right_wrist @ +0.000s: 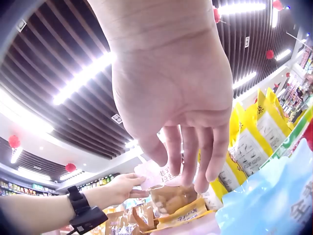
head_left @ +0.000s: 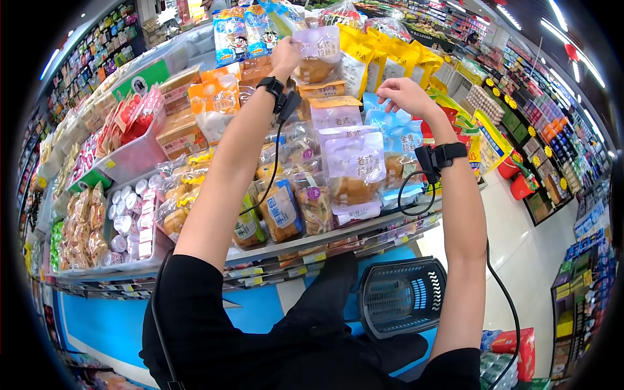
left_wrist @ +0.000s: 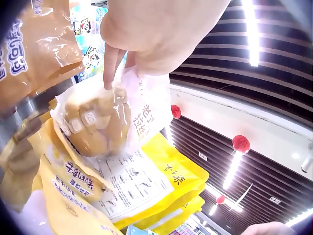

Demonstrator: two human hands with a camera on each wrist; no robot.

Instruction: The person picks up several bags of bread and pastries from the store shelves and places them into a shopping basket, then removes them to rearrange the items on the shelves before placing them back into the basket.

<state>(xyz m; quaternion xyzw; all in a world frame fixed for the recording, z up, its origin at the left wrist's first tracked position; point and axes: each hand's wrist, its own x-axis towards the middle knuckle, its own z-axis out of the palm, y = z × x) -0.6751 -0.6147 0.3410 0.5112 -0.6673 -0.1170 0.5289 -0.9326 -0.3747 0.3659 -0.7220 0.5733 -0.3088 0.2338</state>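
Note:
At the back of the display, my left hand pinches the edge of a bread bag with a lavender label. In the left wrist view, the browned bread shows through clear film beneath the fingers. My right hand hangs in the air to the right, fingers loosely bent and holding nothing. Below it are blue bread bags. More lavender bread bags stand in front of the held one. Yellow bags stand upright behind, between the two hands.
Orange-and-white bags and boxes lie left of the left forearm. A white tub holds red packets. At the shelf's front edge, a dark shopping basket is beside my legs. Thin black cables run from both wrist cameras.

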